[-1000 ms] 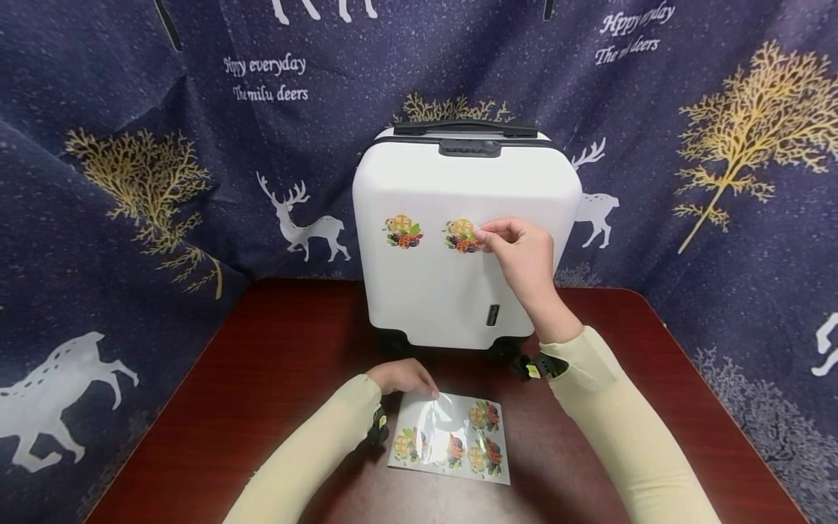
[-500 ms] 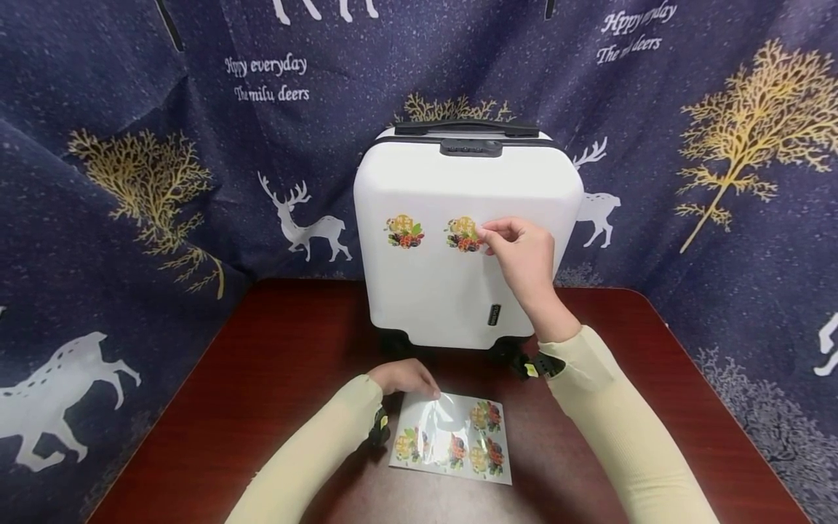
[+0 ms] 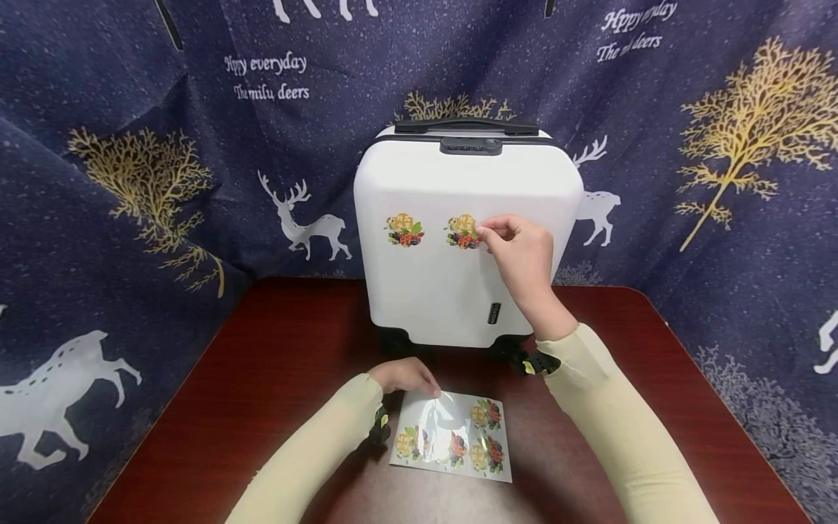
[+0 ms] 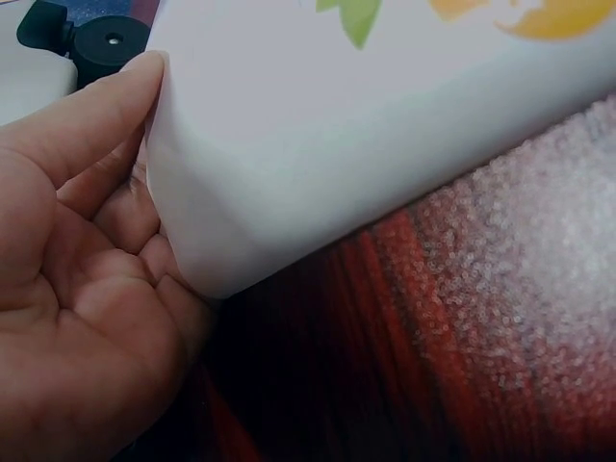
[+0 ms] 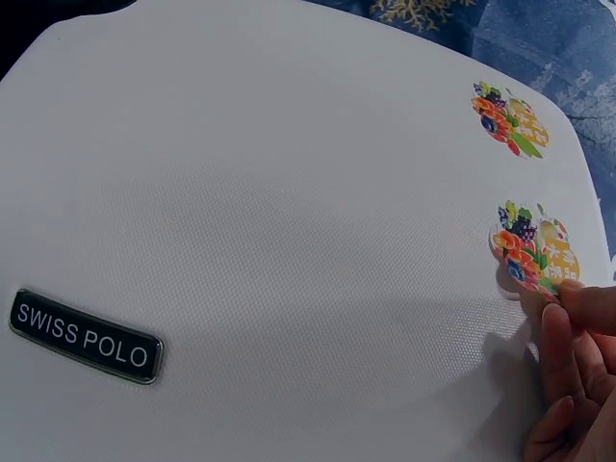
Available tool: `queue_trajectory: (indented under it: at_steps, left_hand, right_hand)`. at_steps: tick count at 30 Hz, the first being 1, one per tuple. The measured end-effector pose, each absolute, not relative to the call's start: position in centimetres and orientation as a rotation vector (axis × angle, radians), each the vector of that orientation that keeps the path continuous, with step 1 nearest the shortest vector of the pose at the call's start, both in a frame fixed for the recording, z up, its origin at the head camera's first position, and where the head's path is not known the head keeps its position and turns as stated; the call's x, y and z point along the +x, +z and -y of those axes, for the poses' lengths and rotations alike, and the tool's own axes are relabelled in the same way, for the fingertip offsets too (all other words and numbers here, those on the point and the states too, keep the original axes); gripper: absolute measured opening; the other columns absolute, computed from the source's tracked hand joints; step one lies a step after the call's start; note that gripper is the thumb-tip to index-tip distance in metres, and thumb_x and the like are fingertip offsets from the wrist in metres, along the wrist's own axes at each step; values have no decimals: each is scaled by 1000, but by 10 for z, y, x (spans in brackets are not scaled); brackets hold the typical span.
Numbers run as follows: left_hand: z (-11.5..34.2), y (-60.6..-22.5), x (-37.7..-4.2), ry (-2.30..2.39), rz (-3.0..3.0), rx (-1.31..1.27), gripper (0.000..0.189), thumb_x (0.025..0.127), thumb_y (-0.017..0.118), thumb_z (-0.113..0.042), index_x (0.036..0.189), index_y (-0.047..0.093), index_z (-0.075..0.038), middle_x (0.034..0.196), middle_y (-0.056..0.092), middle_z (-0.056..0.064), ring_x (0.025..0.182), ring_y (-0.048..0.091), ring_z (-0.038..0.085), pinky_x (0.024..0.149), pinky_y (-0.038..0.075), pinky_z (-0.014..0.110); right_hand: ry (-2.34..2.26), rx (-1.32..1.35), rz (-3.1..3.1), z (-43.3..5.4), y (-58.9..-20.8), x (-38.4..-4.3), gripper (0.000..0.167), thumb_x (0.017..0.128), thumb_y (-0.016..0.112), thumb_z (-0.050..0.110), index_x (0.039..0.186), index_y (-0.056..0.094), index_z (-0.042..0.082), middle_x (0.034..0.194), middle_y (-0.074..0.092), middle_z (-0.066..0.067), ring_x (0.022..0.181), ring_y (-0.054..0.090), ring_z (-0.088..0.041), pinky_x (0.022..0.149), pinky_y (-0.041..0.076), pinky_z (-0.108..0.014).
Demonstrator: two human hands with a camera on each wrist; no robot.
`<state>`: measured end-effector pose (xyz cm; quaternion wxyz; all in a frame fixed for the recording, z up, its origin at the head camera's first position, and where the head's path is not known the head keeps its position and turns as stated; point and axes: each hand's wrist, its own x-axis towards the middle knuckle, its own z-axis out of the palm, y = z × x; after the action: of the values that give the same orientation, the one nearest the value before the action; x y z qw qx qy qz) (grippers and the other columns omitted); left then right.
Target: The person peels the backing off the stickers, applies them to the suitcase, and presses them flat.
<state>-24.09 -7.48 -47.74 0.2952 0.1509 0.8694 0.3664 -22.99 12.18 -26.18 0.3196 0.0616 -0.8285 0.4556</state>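
Observation:
A white suitcase (image 3: 432,291) stands upright, facing me. On its front, at the left, sits one fruit sticker (image 3: 405,230). My right hand (image 3: 524,255) pinches a second fruit sticker (image 3: 462,231) by its right edge, between thumb and forefinger. In the right wrist view, this pinched sticker (image 5: 529,245) lies close against the shell and casts a thin shadow. Below the suitcase, my left hand (image 3: 406,377) holds the far edge of a glossy sticker sheet (image 3: 445,422), which bears several more fruit stickers. The left wrist view has the thumb on top of the sheet (image 4: 289,164) and fingers beneath.
The suitcase stands on a reddish-brown table (image 3: 294,327). Behind it hangs a dark blue cloth (image 3: 340,145) printed with deer and golden trees. A black SWISS POLO badge (image 5: 87,337) is fixed low on the suitcase front.
Almost nothing differs. The right hand keeps its pinch on the sticker, with only a very slight shift, and the left hand stays at the sheet.

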Motion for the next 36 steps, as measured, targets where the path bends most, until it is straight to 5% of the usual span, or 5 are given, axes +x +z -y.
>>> queue_trajectory:
  at_steps: [17,36]
  left_hand:
    - [76,-476,-241,948,-2343,396,17,90,77,-17,102,81,-5,104,77,8,91,64,15,83,55,30]
    - [74,-481,-242,948,-2343,399,17,89,77,-17,101,81,-6,105,77,7,92,64,15,85,55,31]
  right_hand:
    - [1079,93,2269,-118,-254,-229,18,93,75,20,97,79,2,88,78,-19,78,67,-27,65,39,-23]
    - [958,76,2321,-122,-256,-226,19,93,76,23,94,79,5,85,78,-16,77,68,-30,63,40,-27]
